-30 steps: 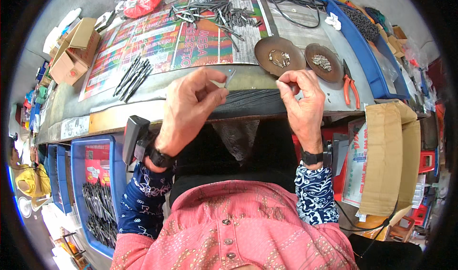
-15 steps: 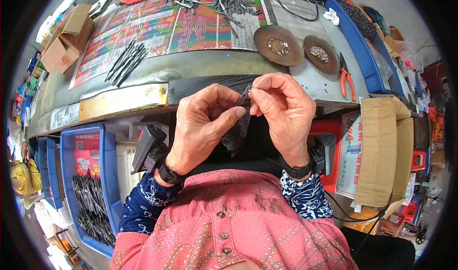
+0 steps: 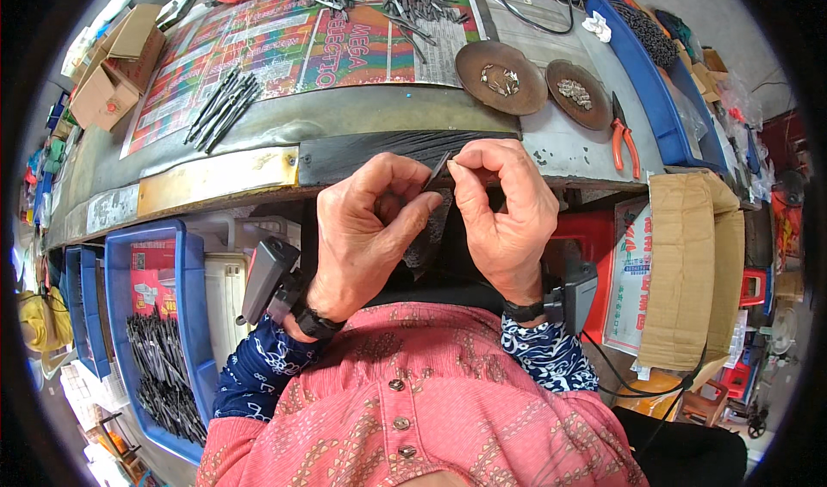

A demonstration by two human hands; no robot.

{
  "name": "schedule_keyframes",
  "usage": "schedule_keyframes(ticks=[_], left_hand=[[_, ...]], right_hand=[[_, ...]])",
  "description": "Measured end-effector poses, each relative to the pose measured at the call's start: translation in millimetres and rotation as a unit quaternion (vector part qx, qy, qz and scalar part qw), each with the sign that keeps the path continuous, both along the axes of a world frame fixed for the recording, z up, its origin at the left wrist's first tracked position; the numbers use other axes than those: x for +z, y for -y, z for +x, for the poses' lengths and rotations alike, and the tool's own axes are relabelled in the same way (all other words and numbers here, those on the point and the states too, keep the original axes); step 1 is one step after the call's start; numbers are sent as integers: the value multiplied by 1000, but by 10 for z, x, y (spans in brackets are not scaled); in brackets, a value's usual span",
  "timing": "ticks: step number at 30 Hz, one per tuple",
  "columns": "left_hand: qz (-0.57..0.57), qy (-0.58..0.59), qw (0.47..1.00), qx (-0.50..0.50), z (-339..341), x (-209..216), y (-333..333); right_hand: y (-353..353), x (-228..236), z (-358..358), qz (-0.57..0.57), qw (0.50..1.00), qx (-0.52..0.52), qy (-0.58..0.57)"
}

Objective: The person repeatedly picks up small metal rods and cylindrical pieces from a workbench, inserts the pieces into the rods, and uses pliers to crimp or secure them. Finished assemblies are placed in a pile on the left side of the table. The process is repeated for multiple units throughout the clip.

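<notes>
My left hand pinches a thin black strip between thumb and forefinger, its tip pointing up and to the right. Close beside that tip, my right hand has its thumb and forefinger pressed together. Whatever they hold is too small to make out. Both hands are raised before the bench's front edge. Beyond them, a brown round dish contains a few small shiny metal pieces, and a second dish has a heap of small silvery pieces.
Orange-handled pliers lie right of the dishes. Similar black strips form a bundle on the left, with a larger pile at the back. A blue bin of black strips stands lower left; a cardboard box is at the right.
My right hand has shifted slightly left and down, its fingertips drawing a little way off the strip's tip. The left hand keeps its pinch on the strip.
</notes>
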State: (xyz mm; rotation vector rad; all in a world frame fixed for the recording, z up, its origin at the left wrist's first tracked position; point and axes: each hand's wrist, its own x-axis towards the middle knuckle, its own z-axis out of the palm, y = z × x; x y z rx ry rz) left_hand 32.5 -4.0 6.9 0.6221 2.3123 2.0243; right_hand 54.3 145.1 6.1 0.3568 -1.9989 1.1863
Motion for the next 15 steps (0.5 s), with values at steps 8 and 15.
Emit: schedule_keyframes(ticks=[8,15], left_hand=[[-29,-55,998,13,19,-34,-11],[-53,-107,993,18,19,-31,-7]], right_hand=[[2,-24,10,-4,1000,-10,18],[-1,-27,18,-269,936,107,198]])
